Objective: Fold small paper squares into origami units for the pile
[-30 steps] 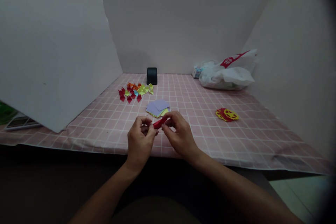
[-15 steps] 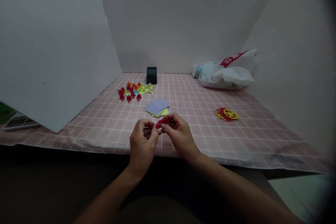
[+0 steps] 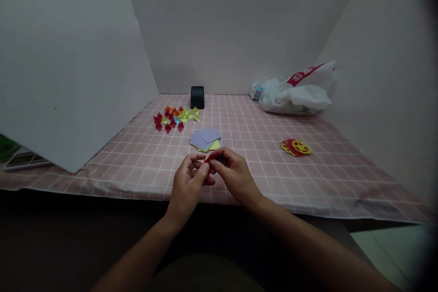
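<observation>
A small piece of folded red paper (image 3: 209, 159) is pinched between my two hands above the table's front edge. My left hand (image 3: 188, 179) has thumb and fingers closed on its left side. From the right, my right hand (image 3: 234, 171) grips it between thumb and bent fingers. Much of the paper is hidden by the fingertips. Just beyond my hands lies a loose stack of paper squares (image 3: 206, 138), lilac on top with yellow and green edges showing. Farther back on the left sits a cluster of small folded paper figures (image 3: 171, 118) in red, orange, yellow and blue.
A pink checked cloth (image 3: 246, 132) covers the table. A black stand-like object (image 3: 197, 97) is at the back. White plastic bags (image 3: 296, 96) lie at back right, and red and yellow cut-out discs (image 3: 297, 147) at right. A white panel (image 3: 75, 77) leans in at left.
The red paper has turned from lying slantwise to more upright between my fingers. My left hand has shifted slightly right, and its fingers have changed their hold.
</observation>
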Motion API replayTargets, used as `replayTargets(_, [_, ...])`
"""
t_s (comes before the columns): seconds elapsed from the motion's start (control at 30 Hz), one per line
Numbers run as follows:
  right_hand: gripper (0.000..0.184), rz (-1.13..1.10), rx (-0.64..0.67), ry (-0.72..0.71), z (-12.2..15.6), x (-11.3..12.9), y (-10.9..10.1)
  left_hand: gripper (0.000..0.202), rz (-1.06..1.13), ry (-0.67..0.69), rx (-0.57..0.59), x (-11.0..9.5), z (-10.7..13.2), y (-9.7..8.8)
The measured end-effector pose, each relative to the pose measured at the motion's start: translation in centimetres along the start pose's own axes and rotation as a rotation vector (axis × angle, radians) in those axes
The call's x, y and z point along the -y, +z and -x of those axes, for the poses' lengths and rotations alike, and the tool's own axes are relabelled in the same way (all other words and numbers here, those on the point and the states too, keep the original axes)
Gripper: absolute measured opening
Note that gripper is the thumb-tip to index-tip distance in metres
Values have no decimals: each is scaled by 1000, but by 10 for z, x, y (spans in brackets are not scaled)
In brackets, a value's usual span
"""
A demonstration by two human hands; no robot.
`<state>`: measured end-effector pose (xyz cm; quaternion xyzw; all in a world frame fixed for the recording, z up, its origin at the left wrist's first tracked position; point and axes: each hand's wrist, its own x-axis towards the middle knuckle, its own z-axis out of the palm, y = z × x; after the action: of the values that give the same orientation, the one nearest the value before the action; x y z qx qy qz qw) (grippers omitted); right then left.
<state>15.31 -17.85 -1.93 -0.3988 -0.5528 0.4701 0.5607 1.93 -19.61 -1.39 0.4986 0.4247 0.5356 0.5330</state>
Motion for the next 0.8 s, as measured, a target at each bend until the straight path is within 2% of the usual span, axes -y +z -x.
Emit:
replayTargets(0.07, [4, 15, 21, 7, 0, 0, 0, 26, 0, -8, 26, 2, -3, -2])
replayTargets(0.33, [5, -55, 68, 23, 1, 1, 1, 21, 81, -62, -2, 8, -7, -2])
replayTargets(0.8, [6, -46, 40, 9, -1, -1, 0, 26, 202, -142, -26, 5, -7, -1])
